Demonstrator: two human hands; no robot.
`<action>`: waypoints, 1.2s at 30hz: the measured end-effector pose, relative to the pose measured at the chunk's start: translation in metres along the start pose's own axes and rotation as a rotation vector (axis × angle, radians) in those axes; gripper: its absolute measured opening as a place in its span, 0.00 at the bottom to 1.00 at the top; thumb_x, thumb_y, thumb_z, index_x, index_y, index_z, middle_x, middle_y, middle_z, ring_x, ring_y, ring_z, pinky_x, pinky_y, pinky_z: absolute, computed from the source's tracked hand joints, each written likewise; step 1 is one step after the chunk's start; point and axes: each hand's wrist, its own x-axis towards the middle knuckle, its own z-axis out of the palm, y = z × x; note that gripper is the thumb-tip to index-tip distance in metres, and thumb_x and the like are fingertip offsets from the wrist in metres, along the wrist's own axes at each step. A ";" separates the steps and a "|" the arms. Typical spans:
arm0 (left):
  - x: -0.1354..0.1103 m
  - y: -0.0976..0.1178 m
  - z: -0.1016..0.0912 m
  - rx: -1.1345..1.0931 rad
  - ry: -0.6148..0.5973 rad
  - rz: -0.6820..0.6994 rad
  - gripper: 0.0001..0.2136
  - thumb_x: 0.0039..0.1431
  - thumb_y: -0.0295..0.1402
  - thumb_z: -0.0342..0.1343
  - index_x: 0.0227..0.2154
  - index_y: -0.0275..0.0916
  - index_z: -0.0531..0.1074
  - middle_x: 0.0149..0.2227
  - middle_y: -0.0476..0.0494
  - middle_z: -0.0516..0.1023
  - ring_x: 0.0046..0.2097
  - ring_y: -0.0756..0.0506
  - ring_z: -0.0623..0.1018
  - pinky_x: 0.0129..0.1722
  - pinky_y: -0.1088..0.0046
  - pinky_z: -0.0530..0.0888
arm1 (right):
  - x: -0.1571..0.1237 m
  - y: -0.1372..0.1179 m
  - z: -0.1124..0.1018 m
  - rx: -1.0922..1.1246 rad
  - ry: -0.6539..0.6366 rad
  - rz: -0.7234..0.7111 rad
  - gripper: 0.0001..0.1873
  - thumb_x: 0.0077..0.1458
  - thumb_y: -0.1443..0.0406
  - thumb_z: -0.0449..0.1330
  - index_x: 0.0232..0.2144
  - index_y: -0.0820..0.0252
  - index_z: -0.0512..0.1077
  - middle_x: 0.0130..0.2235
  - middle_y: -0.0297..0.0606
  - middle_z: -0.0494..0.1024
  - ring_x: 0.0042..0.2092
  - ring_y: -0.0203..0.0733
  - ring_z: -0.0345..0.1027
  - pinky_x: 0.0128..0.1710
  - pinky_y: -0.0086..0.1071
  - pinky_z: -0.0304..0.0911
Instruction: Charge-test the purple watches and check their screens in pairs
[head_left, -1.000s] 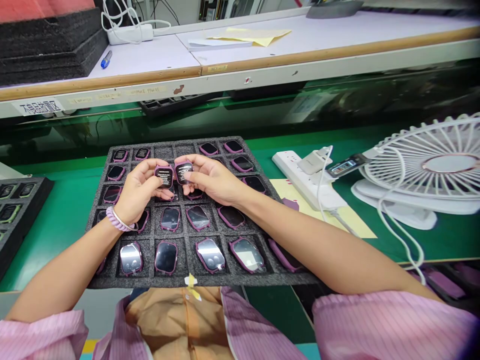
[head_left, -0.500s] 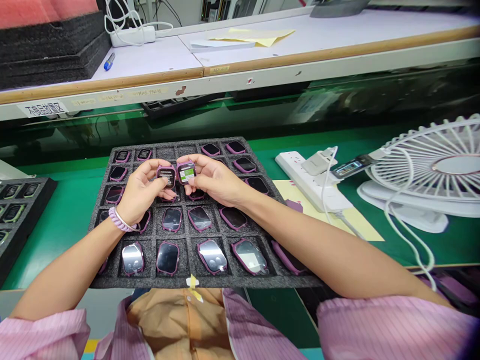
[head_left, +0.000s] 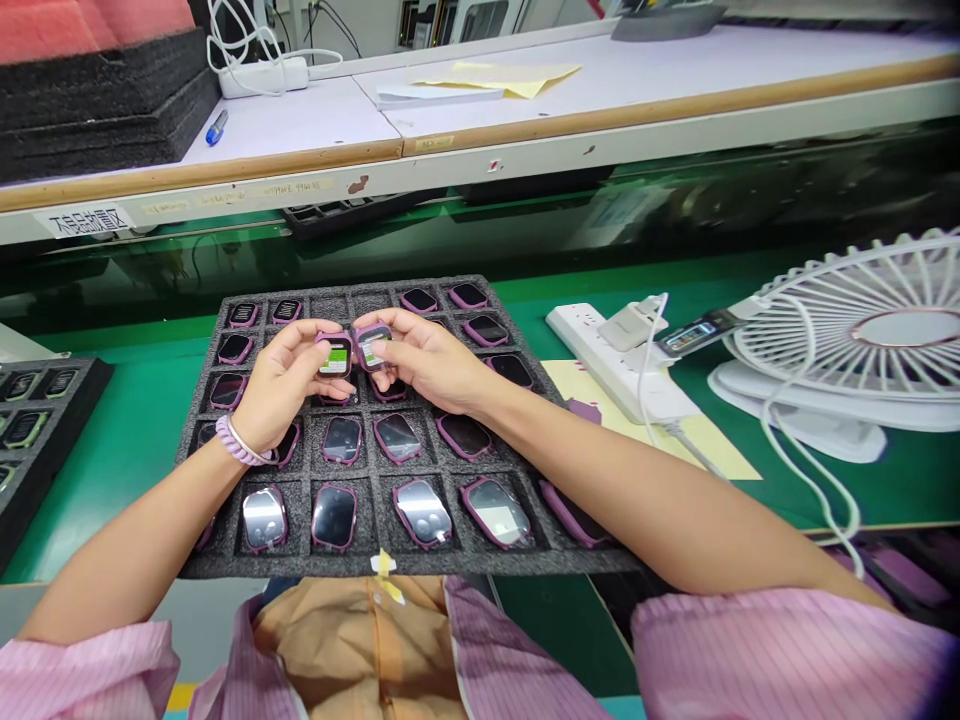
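Surface: green bench (head_left: 135,440) with black foam tray (head_left: 300,562), white fan (head_left: 862,340) at right, white shelf (head_left: 300,120) behind | left hand (head_left: 277,385): fingers clamped on left watch (head_left: 335,357), above tray | right hand (head_left: 427,362): fingers clamped on right watch (head_left: 373,345), just beside the left one, screens lit

I'm looking at an electronics assembly line: green conveyor belt (head_left: 135,440), foam tray (head_left: 360,455) of watch bodies (head_left: 334,515), long workbench (head_left: 450,140).
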 end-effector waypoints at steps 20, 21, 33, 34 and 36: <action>-0.002 0.002 0.002 -0.010 -0.028 -0.012 0.18 0.50 0.32 0.62 0.45 0.37 0.71 0.36 0.50 0.80 0.27 0.47 0.84 0.31 0.72 0.84 | 0.000 0.004 -0.002 -0.028 0.015 -0.026 0.25 0.55 0.60 0.74 0.49 0.60 0.70 0.36 0.31 0.74 0.28 0.33 0.67 0.27 0.25 0.68; -0.002 0.002 0.002 -0.008 -0.027 -0.008 0.18 0.50 0.32 0.62 0.45 0.37 0.71 0.36 0.50 0.80 0.27 0.47 0.84 0.31 0.72 0.84 | 0.000 0.004 -0.002 -0.029 0.012 -0.025 0.24 0.54 0.60 0.74 0.49 0.60 0.70 0.36 0.31 0.74 0.28 0.33 0.67 0.27 0.25 0.68; -0.001 -0.001 0.000 0.019 -0.027 0.024 0.18 0.51 0.31 0.64 0.46 0.37 0.70 0.39 0.49 0.79 0.27 0.49 0.83 0.29 0.74 0.84 | -0.001 0.001 -0.002 -0.015 -0.012 0.010 0.23 0.54 0.63 0.71 0.50 0.61 0.69 0.36 0.31 0.76 0.27 0.33 0.70 0.29 0.26 0.67; -0.001 -0.001 0.000 0.031 -0.021 0.027 0.18 0.51 0.31 0.64 0.46 0.37 0.70 0.40 0.49 0.79 0.26 0.50 0.83 0.29 0.75 0.84 | -0.001 0.002 -0.002 -0.017 -0.016 0.006 0.23 0.55 0.62 0.71 0.50 0.60 0.69 0.36 0.31 0.76 0.27 0.33 0.70 0.29 0.26 0.67; 0.000 -0.002 0.000 0.051 -0.010 0.032 0.18 0.52 0.31 0.64 0.46 0.36 0.70 0.41 0.49 0.79 0.26 0.50 0.83 0.29 0.75 0.84 | -0.001 0.002 -0.003 -0.019 -0.025 0.000 0.24 0.56 0.61 0.72 0.51 0.60 0.69 0.36 0.31 0.77 0.27 0.33 0.70 0.29 0.26 0.67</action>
